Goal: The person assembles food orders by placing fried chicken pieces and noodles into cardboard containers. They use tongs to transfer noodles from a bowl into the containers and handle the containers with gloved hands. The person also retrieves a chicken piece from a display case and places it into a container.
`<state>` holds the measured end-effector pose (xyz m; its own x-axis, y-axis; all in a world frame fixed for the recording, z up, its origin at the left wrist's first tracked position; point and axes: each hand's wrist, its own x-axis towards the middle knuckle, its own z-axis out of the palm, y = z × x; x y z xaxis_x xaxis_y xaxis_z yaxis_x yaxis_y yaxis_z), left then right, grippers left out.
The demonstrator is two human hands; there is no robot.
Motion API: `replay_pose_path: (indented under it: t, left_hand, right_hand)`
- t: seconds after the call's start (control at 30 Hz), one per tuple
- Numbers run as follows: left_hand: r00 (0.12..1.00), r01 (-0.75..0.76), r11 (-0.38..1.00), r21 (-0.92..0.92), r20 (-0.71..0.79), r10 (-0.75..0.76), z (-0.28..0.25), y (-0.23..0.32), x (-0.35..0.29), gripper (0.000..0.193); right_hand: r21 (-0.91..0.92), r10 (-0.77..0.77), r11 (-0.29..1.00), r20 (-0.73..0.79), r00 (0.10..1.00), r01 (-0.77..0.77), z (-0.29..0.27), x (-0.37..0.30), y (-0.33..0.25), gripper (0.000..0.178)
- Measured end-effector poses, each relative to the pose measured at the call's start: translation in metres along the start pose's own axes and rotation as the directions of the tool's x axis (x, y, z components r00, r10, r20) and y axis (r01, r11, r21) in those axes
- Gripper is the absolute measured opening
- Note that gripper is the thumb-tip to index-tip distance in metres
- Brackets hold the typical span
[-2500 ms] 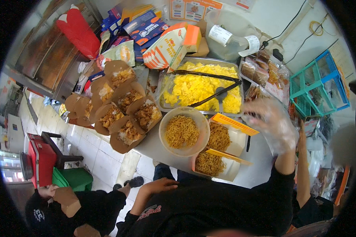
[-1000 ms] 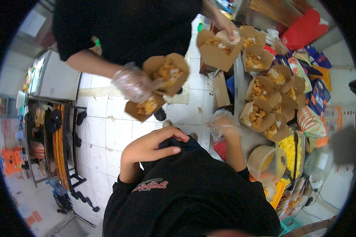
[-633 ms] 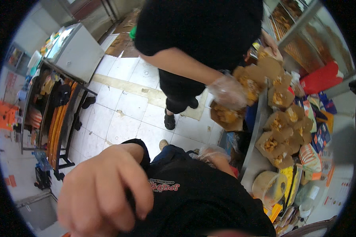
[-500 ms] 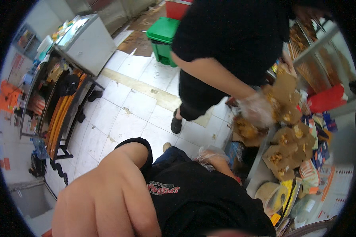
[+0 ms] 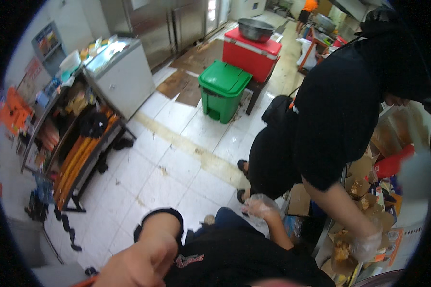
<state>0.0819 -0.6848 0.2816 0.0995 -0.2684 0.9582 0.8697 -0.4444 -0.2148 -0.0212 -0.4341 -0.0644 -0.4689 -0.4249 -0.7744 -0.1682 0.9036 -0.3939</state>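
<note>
My left hand (image 5: 146,256) is bare and close to the camera at the lower left, its fingers curled in with nothing seen in them. My right hand (image 5: 260,208) wears a crumpled clear plastic glove and hangs empty beside my hip, near a cardboard box (image 5: 299,201) under the counter. To the right a co-worker in black leans over the counter. That person's gloved hand (image 5: 364,246) rests on open brown food boxes (image 5: 342,248) filled with fried pieces.
White tiled floor (image 5: 177,162) stretches ahead. A green bin (image 5: 223,88) and a red cooler (image 5: 251,52) holding a metal bowl stand at the back. A white chest freezer (image 5: 122,71) and a cluttered metal rack (image 5: 76,148) line the left side.
My view has swung from the counter of food boxes and noodle trays round to the floor and back of the room. My left hand rose toward the camera. The co-worker now stands at the right.
</note>
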Motion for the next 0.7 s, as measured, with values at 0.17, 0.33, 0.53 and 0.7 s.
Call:
replay_pose_path:
  t: [0.17,0.33,0.53,0.7]
  left_hand:
    - [0.937,0.333,0.942,-0.036,-0.099,-0.335,-0.026,-0.032,-0.027,0.005]
    - [0.927,0.364,0.915,-0.177,-0.033,-0.375,-0.063,-0.098,-0.039,0.003]
    - [0.875,0.482,0.839,-0.252,0.109,-0.471,-0.108,-0.162,-0.034,0.011]
    - [0.773,0.614,0.728,-0.306,0.044,-0.633,-0.169,-0.179,-0.026,0.019]
  right_hand:
    - [-0.165,-0.173,0.974,-0.108,0.979,0.154,-0.019,0.004,-0.007,0.042]
    - [0.236,-0.126,0.963,-0.049,0.991,0.134,-0.075,0.005,-0.039,0.042]
    - [0.248,-0.171,0.941,-0.238,0.956,0.231,-0.146,0.015,-0.084,0.043]
    - [0.132,-0.131,0.975,-0.306,0.943,0.178,-0.185,0.064,-0.094,0.045]
